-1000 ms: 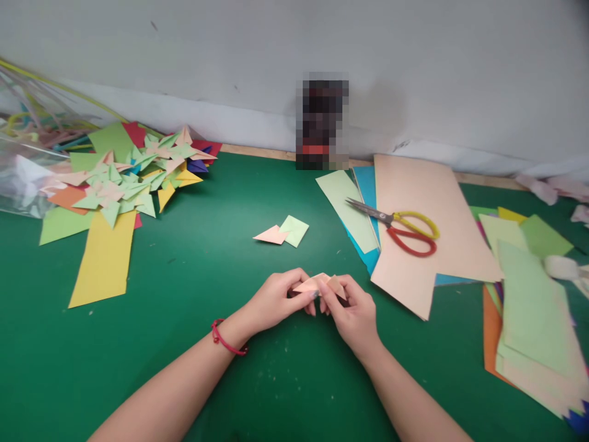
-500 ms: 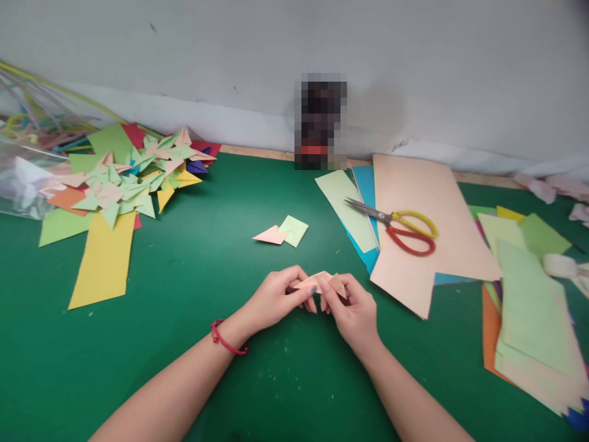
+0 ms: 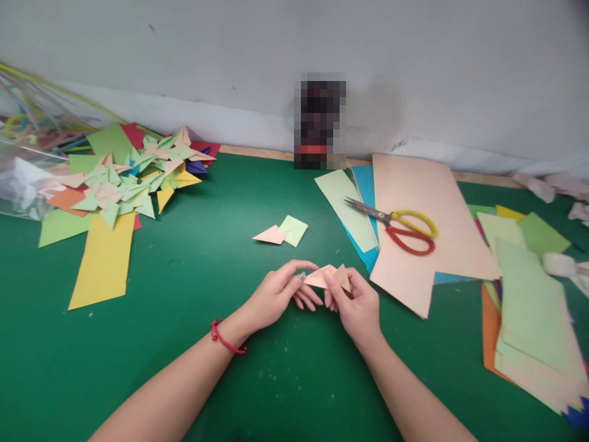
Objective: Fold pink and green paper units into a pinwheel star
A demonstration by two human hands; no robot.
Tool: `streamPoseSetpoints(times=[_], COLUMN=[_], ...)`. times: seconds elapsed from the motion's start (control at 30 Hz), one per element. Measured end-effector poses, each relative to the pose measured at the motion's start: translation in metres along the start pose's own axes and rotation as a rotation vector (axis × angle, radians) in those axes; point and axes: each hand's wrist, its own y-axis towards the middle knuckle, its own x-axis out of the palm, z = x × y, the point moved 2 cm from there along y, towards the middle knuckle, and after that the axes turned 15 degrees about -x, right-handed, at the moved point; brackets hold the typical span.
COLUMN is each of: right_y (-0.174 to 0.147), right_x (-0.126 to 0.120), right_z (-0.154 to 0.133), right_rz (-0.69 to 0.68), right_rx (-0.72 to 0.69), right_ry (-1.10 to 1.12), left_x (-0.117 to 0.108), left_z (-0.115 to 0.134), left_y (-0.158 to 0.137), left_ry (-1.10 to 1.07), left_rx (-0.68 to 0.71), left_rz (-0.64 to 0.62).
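A small folded piece of peach paper [image 3: 321,277] with pointed ends is held over the green table. My right hand [image 3: 361,307] pinches it, thumb on the near face and fingers behind. At its left tip is my left hand [image 3: 276,294], thumb against the point and index finger reaching behind the top edge; its other fingers hang loosely below. Just beyond my hands lies a folded unit of a peach point [image 3: 271,235] and a light green square [image 3: 296,231], joined together.
Scissors [image 3: 391,221] with yellow and red handles rest on peach sheets [image 3: 414,184]. Green and orange paper strips [image 3: 534,307] are stacked at right. Folded paper stars [image 3: 124,184] and a yellow strip [image 3: 103,261] lie at left beside a clear plastic bag [image 3: 23,184]. A pixelated object [image 3: 319,123] stands against the wall.
My left thumb has slid left from the paper's middle to its tip, and the left fingers have loosened. The paper has shifted slightly right with my right hand.
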Motion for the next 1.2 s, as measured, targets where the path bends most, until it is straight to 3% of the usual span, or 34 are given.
streamPoseSetpoints(times=[0.3, 0.63, 1.2], right_y=[0.001, -0.005, -0.006], right_x=[0.0, 0.002, 0.003], right_z=[0.0, -0.002, -0.002], right_rz=[-0.009, -0.124, -0.158], right_rx=[0.012, -0.087, -0.092], right_ry=[-0.006, -0.142, -0.103], left_x=[0.002, 0.003, 0.003], left_z=[0.003, 0.014, 0.016], left_y=[-0.002, -0.005, -0.008], left_ry=[0.027, 0.246, 0.347], left_rx=[-0.001, -0.022, -0.019], left_rz=[0.027, 0.057, 0.007])
